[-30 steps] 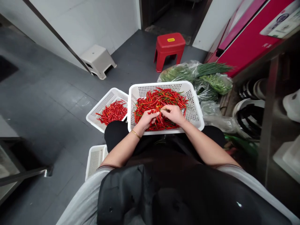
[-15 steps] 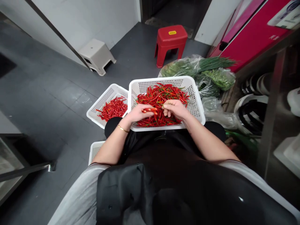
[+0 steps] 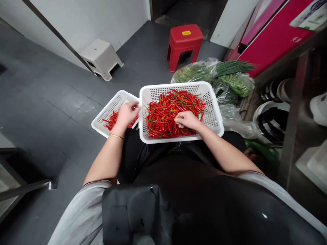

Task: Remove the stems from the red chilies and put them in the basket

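A large white basket [image 3: 217, 117] rests on my lap, heaped with red chillies [image 3: 166, 110] that have green stems. My right hand [image 3: 187, 119] lies on the near part of this heap, its fingers curled and pinching a chilli. A smaller white basket [image 3: 109, 109] stands on the floor to the left and holds more red chillies [image 3: 110, 120]. Above it hovers my left hand [image 3: 126, 114], a gold bangle on the wrist. Its fingers are bent together near the big basket's left rim, and what they hold is hidden.
Bags of green vegetables [image 3: 217, 76] lie on the floor behind the big basket. A red stool [image 3: 184, 39] and a beige stool [image 3: 100, 58] stand farther back. Metal shelving with bowls [image 3: 276, 115] is on the right. A dark apron covers my lap.
My left hand has left the big basket, where it held a chilli, and moved left over the smaller basket. My right hand stays on the heap.
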Available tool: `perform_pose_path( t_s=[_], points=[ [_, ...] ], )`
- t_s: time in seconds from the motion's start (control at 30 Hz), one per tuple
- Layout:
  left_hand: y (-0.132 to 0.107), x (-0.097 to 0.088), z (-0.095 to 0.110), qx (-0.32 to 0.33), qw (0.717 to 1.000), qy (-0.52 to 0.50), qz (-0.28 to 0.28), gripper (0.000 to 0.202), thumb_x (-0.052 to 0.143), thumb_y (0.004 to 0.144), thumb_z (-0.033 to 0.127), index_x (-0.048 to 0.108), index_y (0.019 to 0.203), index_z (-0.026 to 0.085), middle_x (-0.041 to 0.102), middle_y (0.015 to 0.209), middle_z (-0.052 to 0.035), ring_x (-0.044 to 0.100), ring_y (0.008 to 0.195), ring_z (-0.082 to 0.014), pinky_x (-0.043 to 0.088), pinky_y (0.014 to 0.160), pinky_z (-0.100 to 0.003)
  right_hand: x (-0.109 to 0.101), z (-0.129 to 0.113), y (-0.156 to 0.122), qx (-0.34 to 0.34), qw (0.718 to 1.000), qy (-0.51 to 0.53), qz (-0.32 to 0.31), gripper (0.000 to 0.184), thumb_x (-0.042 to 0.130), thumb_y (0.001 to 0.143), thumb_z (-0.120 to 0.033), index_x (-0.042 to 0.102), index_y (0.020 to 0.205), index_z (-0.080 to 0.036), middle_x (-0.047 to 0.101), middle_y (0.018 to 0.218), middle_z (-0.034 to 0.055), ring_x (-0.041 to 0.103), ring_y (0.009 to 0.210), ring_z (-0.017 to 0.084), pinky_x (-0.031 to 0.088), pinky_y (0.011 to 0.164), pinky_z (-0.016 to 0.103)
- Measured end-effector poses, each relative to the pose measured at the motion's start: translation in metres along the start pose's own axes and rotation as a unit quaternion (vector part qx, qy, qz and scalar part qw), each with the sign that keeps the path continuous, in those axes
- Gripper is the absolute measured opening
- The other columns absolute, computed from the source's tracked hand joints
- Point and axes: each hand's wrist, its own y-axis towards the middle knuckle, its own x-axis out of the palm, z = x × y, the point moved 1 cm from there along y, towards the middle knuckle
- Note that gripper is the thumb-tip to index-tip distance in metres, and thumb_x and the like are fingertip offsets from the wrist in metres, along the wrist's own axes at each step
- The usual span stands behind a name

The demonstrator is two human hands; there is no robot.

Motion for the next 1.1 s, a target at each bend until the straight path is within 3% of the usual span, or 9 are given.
perform_pose_path(
  t_s=[0.1,0.2,0.37,0.5,0.6,0.7,0.87,1.0,1.1],
  points=[
    [-0.020,0.050,0.062,0.082,0.971,-0.153,-0.165,0.033,0.068,0.075,0.041,0.071,0.092,0.013,0.071,0.086,-0.0055,0.063,0.076,-0.0170,0.049,0.074,-0.028,-0.014,-0.021,-0.006,-0.036,0.991,0.108,0.075,0.026,0.058,0.085,-0.041,0.062,0.077,-0.016,0.066,0.064,0.0030,0.060,0.053,0.013,0.048,0.055,0.025],
    [-0.030,0.080,0.090,0.096,0.948,-0.209,-0.221,0.034,0.062,0.079,0.045,0.070,0.076,0.012,0.064,0.066,-0.0011,0.057,0.062,-0.0140,0.045,0.063,-0.026,-0.017,-0.039,-0.016,-0.087,0.988,0.044,0.124,0.024,0.061,0.082,-0.040,0.061,0.072,-0.017,0.067,0.067,0.0034,0.061,0.062,0.014,0.048,0.062,0.026],
    [-0.035,0.066,0.084,0.230,0.924,-0.115,-0.283,0.024,0.062,0.081,0.037,0.070,0.071,0.017,0.068,0.075,-0.0042,0.059,0.068,-0.0144,0.044,0.069,-0.026,0.001,-0.024,-0.031,-0.049,0.975,0.216,-0.021,0.033,0.062,0.077,-0.050,0.058,0.070,-0.018,0.059,0.052,-0.0016,0.052,0.043,0.011,0.043,0.045,0.023],
    [-0.040,0.059,0.068,0.232,0.914,0.008,-0.333,0.016,0.065,0.072,0.022,0.062,0.057,0.020,0.061,0.059,-0.0022,0.055,0.056,-0.0139,0.041,0.062,-0.026,0.011,-0.014,-0.031,-0.014,0.982,0.188,-0.029,0.030,0.063,0.076,-0.045,0.055,0.065,-0.018,0.053,0.046,-0.0043,0.047,0.037,0.009,0.037,0.039,0.020],
    [-0.044,0.054,0.052,0.192,0.922,0.020,-0.336,0.015,0.066,0.067,0.017,0.058,0.054,0.019,0.058,0.054,-0.0009,0.053,0.052,-0.0129,0.041,0.060,-0.026,0.001,-0.013,-0.026,0.018,0.992,0.106,-0.065,0.026,0.061,0.079,-0.040,0.056,0.065,-0.019,0.055,0.049,-0.0037,0.049,0.038,0.009,0.036,0.041,0.020],
    [-0.046,0.040,0.036,0.103,0.928,-0.117,-0.339,0.007,0.063,0.070,0.024,0.062,0.069,0.018,0.060,0.056,-0.0003,0.056,0.052,-0.0127,0.044,0.057,-0.025,-0.003,-0.010,-0.019,0.043,0.989,-0.040,-0.132,0.028,0.063,0.080,-0.042,0.059,0.063,-0.019,0.060,0.054,-0.0008,0.056,0.047,0.012,0.040,0.048,0.023],
    [-0.045,0.036,0.027,-0.047,0.908,-0.343,-0.235,0.017,0.050,0.076,0.027,0.057,0.087,0.016,0.062,0.063,-0.0014,0.054,0.049,-0.0119,0.046,0.053,-0.027,0.031,-0.001,-0.002,0.067,0.941,-0.318,-0.097,0.031,0.061,0.082,-0.046,0.070,0.067,-0.020,0.072,0.081,0.0062,0.065,0.079,0.018,0.040,0.060,0.025],
    [-0.044,0.058,0.043,0.074,0.972,-0.136,-0.176,0.023,0.052,0.078,0.021,0.063,0.097,0.015,0.059,0.069,-0.0014,0.052,0.056,-0.0126,0.045,0.062,-0.028,0.027,-0.001,-0.003,0.048,0.943,-0.322,-0.071,0.026,0.060,0.083,-0.038,0.070,0.069,-0.019,0.071,0.077,0.0062,0.063,0.075,0.018,0.038,0.060,0.026],
    [-0.042,0.071,0.064,0.205,0.956,0.032,-0.207,0.027,0.051,0.082,0.019,0.064,0.106,0.016,0.061,0.089,-0.0072,0.058,0.073,-0.0171,0.044,0.071,-0.030,0.001,-0.013,-0.015,-0.026,0.967,-0.247,-0.054,0.034,0.058,0.084,-0.040,0.065,0.059,-0.018,0.065,0.062,0.0033,0.057,0.063,0.015,0.037,0.061,0.026]
  ],
)
